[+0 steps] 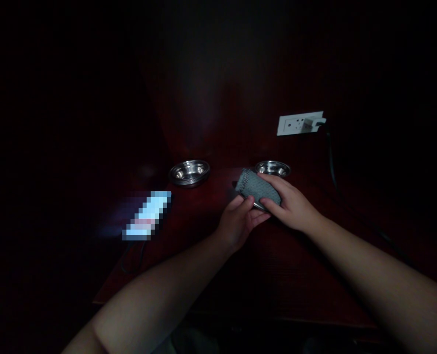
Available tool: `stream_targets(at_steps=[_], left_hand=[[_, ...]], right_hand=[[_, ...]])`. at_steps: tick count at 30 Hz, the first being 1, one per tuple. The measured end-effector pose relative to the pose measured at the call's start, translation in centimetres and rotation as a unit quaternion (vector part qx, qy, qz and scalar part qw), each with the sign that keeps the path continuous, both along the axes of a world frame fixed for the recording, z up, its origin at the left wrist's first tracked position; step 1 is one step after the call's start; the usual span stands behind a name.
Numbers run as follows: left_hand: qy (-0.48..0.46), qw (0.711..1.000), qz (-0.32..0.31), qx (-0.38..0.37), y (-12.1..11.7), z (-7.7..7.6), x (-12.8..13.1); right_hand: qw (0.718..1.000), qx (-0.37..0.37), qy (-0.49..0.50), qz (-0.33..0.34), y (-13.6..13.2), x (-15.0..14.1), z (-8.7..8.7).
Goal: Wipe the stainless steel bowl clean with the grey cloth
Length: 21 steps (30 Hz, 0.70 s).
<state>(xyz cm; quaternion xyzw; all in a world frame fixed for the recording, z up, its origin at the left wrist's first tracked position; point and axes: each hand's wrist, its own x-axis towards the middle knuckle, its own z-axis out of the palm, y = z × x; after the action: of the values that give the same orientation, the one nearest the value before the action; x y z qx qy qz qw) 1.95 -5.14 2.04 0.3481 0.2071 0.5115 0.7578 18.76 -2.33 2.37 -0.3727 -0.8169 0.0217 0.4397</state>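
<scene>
My left hand (237, 219) grips a shiny metal dish (259, 206) from below, with its thumb on the near rim. Only a thin edge of this dish shows, because a grey-green cloth (260, 188) with a checked border covers it. From the right, my right hand (290, 200) is closed on the cloth and presses it against the dish. Just behind the cloth, a small round metal bowl (273, 168) stands on the dark red table (203, 236). To the left sits a stack of similar metal bowls (189, 172).
A lit phone (148, 216), its screen blurred out, lies at the left with a cable (141, 258) below it. On the wall at the right is a white socket (294, 124) with a plug (314, 123), whose black cord (332, 162) runs down the right side. The surroundings are very dark.
</scene>
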Motion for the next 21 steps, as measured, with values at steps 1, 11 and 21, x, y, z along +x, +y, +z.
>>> stream_targets(at_steps=[1,11,21], left_hand=[[0.000,1.000,0.001,0.000,0.00,0.00,0.01],[0.009,1.000,0.013,-0.015,-0.02,0.19,0.12],[0.020,0.999,0.022,-0.026,-0.05,0.53,0.13]], right_hand=[[1.000,-0.001,0.000,0.000,0.00,0.00,-0.01],[1.000,-0.011,0.004,0.002,0.06,-0.05,-0.12],[1.000,-0.021,0.011,-0.001,0.12,0.00,-0.30]])
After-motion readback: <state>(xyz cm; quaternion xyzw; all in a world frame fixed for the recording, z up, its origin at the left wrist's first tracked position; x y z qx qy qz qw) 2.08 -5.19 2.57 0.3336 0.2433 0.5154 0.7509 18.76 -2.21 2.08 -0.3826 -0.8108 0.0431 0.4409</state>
